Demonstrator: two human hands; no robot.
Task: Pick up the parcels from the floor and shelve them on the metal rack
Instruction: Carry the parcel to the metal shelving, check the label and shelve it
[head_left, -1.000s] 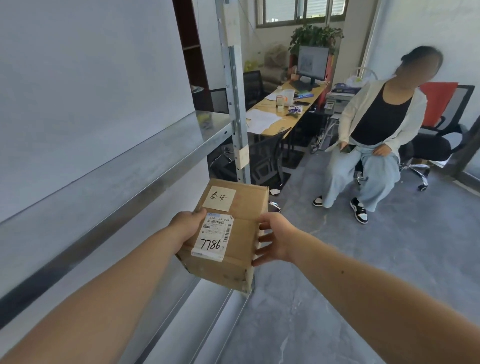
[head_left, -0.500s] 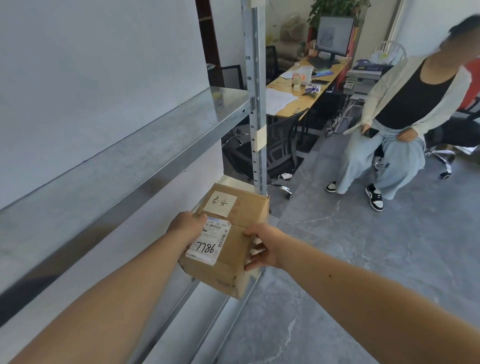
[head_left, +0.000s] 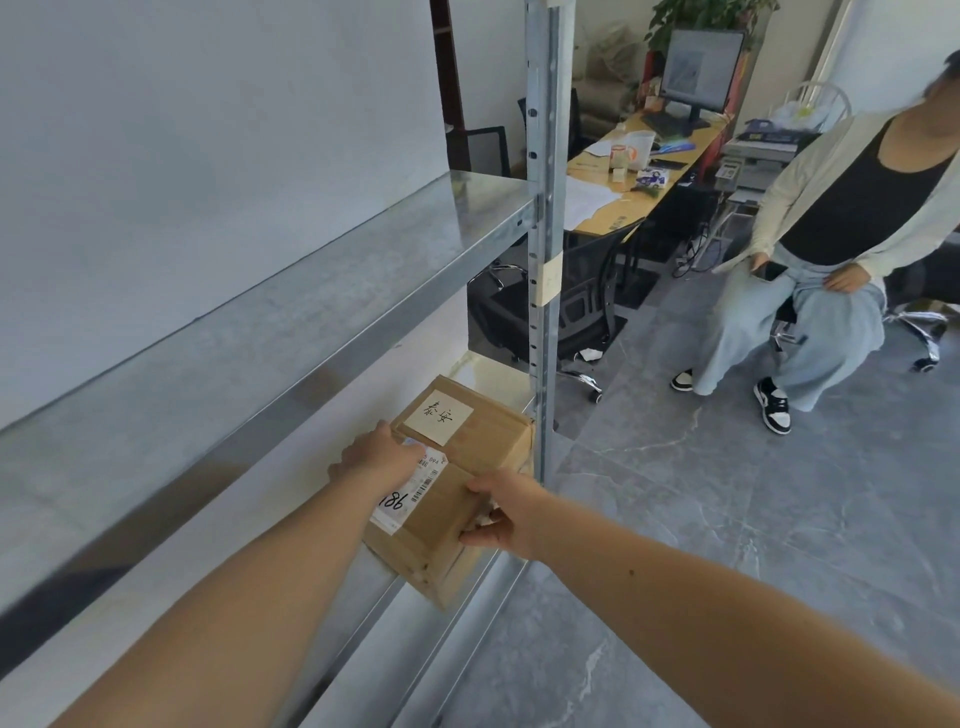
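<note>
1. Against a white wall stands the metal rack (head_left: 322, 322): galvanised shelves, one perforated upright (head_left: 543, 208) with a strip of tape on it. Floor (head_left: 727, 519) is grey, marble-patterned tile.
2. Beyond the rack, a wooden tabletop (head_left: 623, 208) carries papers, a cup and a monitor (head_left: 704, 70); a potted plant sits behind it. A seated person (head_left: 831, 249) in a pale jacket and wide light trousers occupies a chair at right.
3. Cardboard parcel (head_left: 457, 493) sits at the lower shelf's (head_left: 488, 379) front edge, just beside the upright; whether its base rests fully on the shelf cannot be told.
4. Parcel's long axis runs away from the camera and slightly right, along the shelf. Top face shows a handwritten label (head_left: 439, 417) at the far end and a barcode sticker (head_left: 410, 491) nearer.
5. Left hand (head_left: 379, 454) lies on the top left edge, fingers closed over the sticker. Right hand (head_left: 504, 512) grips the near right side, thumb on top.
6. Sticker digits partly hidden by the left hand; "86" readable. Seated person's head is cut off by the frame.
</note>
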